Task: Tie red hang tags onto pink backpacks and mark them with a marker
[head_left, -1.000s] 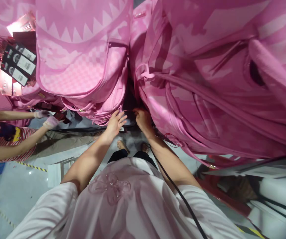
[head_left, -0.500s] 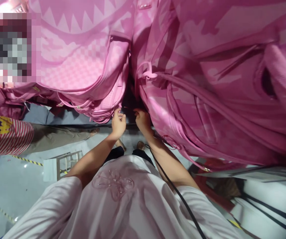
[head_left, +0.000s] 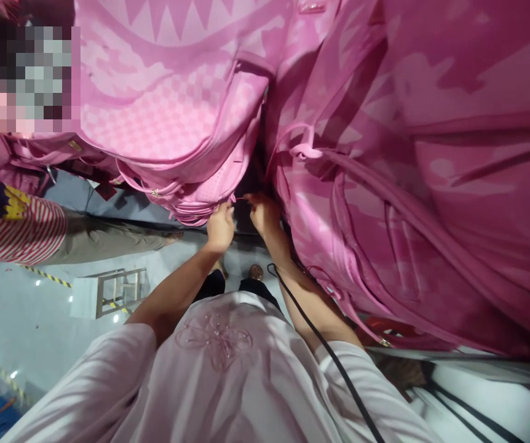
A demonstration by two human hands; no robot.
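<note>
A pink backpack [head_left: 154,117] with a checkered pocket and a tooth pattern hangs on the left. My left hand [head_left: 221,229] is closed at its lower right corner, fingers curled against the pink straps and edging. From that corner a thin pink thread [head_left: 240,198] runs across to my right hand [head_left: 265,214], whose fingertips are pinched on its end. Close beside my right hand is a second, larger pink camouflage backpack [head_left: 472,240] with a looped strap [head_left: 308,147]. Exactly what lies inside my left fingers is hidden.
A grey surface [head_left: 71,194] lies beneath the left bags. Another person's striped sleeve [head_left: 39,231] is at the left. On the floor stands a small pale stool [head_left: 120,289]. A black cable [head_left: 324,344] hangs across my right arm.
The view has shifted, so the bags appear farther right. My left fingers have closed in at the bag corner, and the thread between my hands now shows more plainly.
</note>
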